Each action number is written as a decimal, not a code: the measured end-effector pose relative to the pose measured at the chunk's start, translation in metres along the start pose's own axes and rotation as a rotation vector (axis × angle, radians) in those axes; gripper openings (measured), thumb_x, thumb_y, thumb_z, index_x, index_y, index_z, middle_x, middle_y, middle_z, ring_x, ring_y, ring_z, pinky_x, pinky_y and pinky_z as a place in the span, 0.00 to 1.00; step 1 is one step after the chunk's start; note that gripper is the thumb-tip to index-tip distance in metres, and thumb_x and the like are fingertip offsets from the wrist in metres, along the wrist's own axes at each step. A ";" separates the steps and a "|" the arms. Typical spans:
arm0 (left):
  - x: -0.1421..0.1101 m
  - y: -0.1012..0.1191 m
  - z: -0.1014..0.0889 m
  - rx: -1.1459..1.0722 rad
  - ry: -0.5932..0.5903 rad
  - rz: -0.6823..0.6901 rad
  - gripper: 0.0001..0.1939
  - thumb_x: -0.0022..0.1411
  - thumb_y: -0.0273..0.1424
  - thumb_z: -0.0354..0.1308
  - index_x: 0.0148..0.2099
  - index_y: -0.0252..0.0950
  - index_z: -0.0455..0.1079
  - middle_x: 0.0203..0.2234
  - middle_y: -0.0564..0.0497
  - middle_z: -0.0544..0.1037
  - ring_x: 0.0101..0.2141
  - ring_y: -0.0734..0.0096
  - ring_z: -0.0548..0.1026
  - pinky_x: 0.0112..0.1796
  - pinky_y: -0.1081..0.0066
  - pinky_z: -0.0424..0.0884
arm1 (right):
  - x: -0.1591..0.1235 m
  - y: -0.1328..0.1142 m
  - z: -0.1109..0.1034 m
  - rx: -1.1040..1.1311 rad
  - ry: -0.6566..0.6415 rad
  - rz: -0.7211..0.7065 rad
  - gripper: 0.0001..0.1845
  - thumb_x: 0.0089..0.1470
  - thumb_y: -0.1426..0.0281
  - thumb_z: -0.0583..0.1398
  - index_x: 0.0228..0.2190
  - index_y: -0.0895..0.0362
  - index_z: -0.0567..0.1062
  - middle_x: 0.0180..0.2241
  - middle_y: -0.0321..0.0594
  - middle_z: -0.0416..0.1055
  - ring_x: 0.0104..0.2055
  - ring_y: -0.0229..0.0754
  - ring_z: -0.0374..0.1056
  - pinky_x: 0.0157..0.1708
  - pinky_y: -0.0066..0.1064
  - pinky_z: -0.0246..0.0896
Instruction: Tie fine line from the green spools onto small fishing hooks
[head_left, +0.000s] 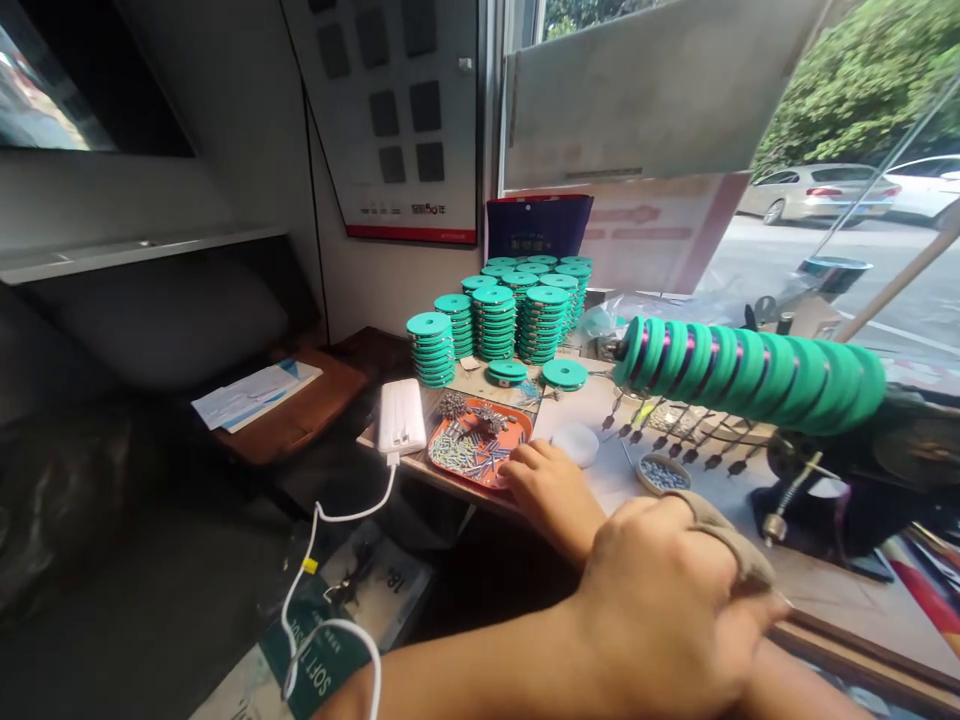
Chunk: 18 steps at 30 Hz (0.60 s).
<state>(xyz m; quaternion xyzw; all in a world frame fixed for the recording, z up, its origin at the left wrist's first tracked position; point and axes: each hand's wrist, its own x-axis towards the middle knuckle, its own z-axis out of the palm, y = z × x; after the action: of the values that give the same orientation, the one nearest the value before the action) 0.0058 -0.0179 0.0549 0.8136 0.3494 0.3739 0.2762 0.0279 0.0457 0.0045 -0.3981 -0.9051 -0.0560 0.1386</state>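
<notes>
Item: worktop (611,495), things along its left and front edges.
- Orange tray (519,424): by the front edge, towards the left corner; holds loose small metal parts (457,452).
- Right hand (555,495): at the tray's right side, fingers bent and close together; cannot tell whether anything is pinched.
- Left hand (660,585): crossed over the right forearm, beige band (724,535) around its fingers, fingers curled; grip cannot be told.
- Round dish (658,490): grey pieces inside, right of the tray, near the front edge.
- Green spools (750,375): in a row, towards the right edge.
- Stacked green discs (495,325): far left.

Step, as judged: fingering parts at the tray. Next move, as judged: calls for a fine fingertip pinch, clear of the rim.
</notes>
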 end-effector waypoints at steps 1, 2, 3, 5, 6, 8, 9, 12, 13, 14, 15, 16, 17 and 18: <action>0.001 -0.001 0.000 0.029 -0.012 0.028 0.13 0.57 0.35 0.54 0.31 0.31 0.74 0.28 0.46 0.73 0.33 0.66 0.71 0.37 0.71 0.67 | 0.009 0.001 0.001 -0.014 -0.032 -0.006 0.05 0.55 0.73 0.56 0.30 0.59 0.73 0.32 0.39 0.70 0.39 0.39 0.64 0.37 0.32 0.61; 0.002 -0.001 0.000 0.060 -0.022 0.044 0.14 0.58 0.36 0.54 0.31 0.31 0.74 0.27 0.46 0.73 0.32 0.66 0.71 0.37 0.71 0.67 | 0.017 0.002 0.002 -0.032 -0.062 -0.008 0.06 0.55 0.73 0.56 0.30 0.59 0.73 0.33 0.39 0.70 0.41 0.41 0.64 0.38 0.34 0.61; 0.003 -0.002 0.001 0.085 -0.032 0.051 0.14 0.58 0.37 0.53 0.31 0.31 0.74 0.27 0.46 0.73 0.32 0.66 0.71 0.37 0.71 0.68 | 0.023 0.002 0.003 -0.052 -0.089 -0.007 0.06 0.55 0.73 0.55 0.30 0.60 0.73 0.34 0.40 0.70 0.42 0.42 0.64 0.39 0.35 0.61; 0.003 -0.004 0.002 0.110 -0.046 0.059 0.15 0.59 0.37 0.52 0.31 0.32 0.74 0.28 0.46 0.73 0.33 0.66 0.71 0.37 0.71 0.68 | 0.032 0.001 0.005 -0.090 -0.144 -0.006 0.07 0.56 0.72 0.55 0.33 0.61 0.72 0.37 0.41 0.70 0.43 0.42 0.65 0.40 0.37 0.62; 0.002 -0.004 0.003 0.114 -0.048 0.065 0.15 0.59 0.37 0.52 0.32 0.32 0.74 0.29 0.46 0.73 0.33 0.66 0.71 0.38 0.71 0.68 | 0.035 0.001 0.005 -0.106 -0.175 -0.009 0.07 0.56 0.70 0.55 0.35 0.61 0.72 0.38 0.41 0.69 0.43 0.41 0.65 0.41 0.37 0.62; 0.001 -0.004 0.005 0.112 -0.052 0.082 0.15 0.59 0.37 0.52 0.32 0.32 0.73 0.30 0.46 0.73 0.34 0.66 0.71 0.39 0.71 0.68 | 0.041 0.000 0.003 -0.128 -0.234 -0.032 0.10 0.56 0.68 0.55 0.39 0.60 0.70 0.41 0.41 0.68 0.42 0.40 0.66 0.41 0.38 0.63; 0.001 -0.003 0.005 0.110 -0.053 0.089 0.15 0.58 0.37 0.52 0.32 0.32 0.73 0.30 0.46 0.73 0.34 0.66 0.71 0.39 0.71 0.67 | 0.043 0.000 0.001 -0.134 -0.260 -0.047 0.12 0.56 0.67 0.55 0.40 0.60 0.70 0.42 0.42 0.68 0.42 0.40 0.66 0.41 0.38 0.64; 0.000 -0.002 0.005 0.115 -0.063 0.088 0.14 0.58 0.36 0.53 0.32 0.31 0.74 0.30 0.46 0.74 0.33 0.66 0.71 0.39 0.71 0.68 | 0.049 0.000 -0.003 -0.139 -0.315 -0.096 0.14 0.56 0.67 0.56 0.43 0.60 0.69 0.44 0.43 0.67 0.43 0.41 0.66 0.41 0.40 0.64; 0.000 -0.002 0.004 0.114 -0.067 0.092 0.13 0.58 0.35 0.53 0.32 0.31 0.74 0.30 0.46 0.74 0.33 0.66 0.72 0.39 0.71 0.68 | 0.050 -0.001 -0.003 -0.137 -0.328 -0.107 0.14 0.56 0.66 0.56 0.43 0.60 0.68 0.44 0.43 0.67 0.43 0.42 0.66 0.41 0.40 0.63; 0.001 -0.002 0.003 0.116 -0.068 0.094 0.13 0.57 0.34 0.54 0.32 0.30 0.74 0.29 0.46 0.74 0.34 0.66 0.72 0.39 0.71 0.68 | 0.051 -0.001 -0.003 -0.133 -0.338 -0.111 0.14 0.56 0.66 0.56 0.43 0.60 0.68 0.44 0.43 0.67 0.43 0.42 0.66 0.41 0.40 0.64; 0.001 -0.002 0.003 0.116 -0.072 0.099 0.12 0.57 0.33 0.54 0.32 0.30 0.74 0.29 0.46 0.74 0.34 0.65 0.72 0.40 0.70 0.68 | 0.051 -0.001 -0.003 -0.127 -0.346 -0.110 0.14 0.56 0.66 0.56 0.44 0.60 0.68 0.44 0.43 0.67 0.43 0.41 0.66 0.41 0.39 0.64; 0.002 -0.002 0.003 0.114 -0.077 0.104 0.11 0.57 0.32 0.55 0.33 0.29 0.74 0.29 0.45 0.75 0.34 0.64 0.72 0.40 0.70 0.68 | 0.051 0.000 -0.002 -0.117 -0.350 -0.105 0.15 0.56 0.66 0.56 0.44 0.60 0.68 0.44 0.43 0.67 0.42 0.41 0.66 0.41 0.39 0.64; 0.002 -0.002 0.003 0.102 -0.081 0.106 0.11 0.56 0.32 0.55 0.33 0.29 0.75 0.29 0.44 0.75 0.34 0.63 0.72 0.40 0.69 0.68 | 0.051 0.001 -0.001 -0.105 -0.349 -0.095 0.15 0.56 0.66 0.56 0.44 0.60 0.68 0.44 0.43 0.67 0.42 0.41 0.66 0.40 0.39 0.64; 0.003 -0.002 0.003 0.071 -0.080 0.090 0.10 0.55 0.31 0.56 0.33 0.29 0.75 0.29 0.44 0.75 0.34 0.63 0.72 0.41 0.68 0.68 | 0.051 0.002 0.000 -0.092 -0.335 -0.072 0.15 0.56 0.66 0.56 0.44 0.60 0.68 0.44 0.43 0.67 0.41 0.41 0.67 0.40 0.38 0.65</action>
<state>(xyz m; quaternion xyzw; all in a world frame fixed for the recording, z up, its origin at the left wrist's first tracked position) 0.0086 -0.0153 0.0530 0.8520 0.3142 0.3403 0.2439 -0.0033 0.0828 0.0196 -0.3751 -0.9257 -0.0352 -0.0345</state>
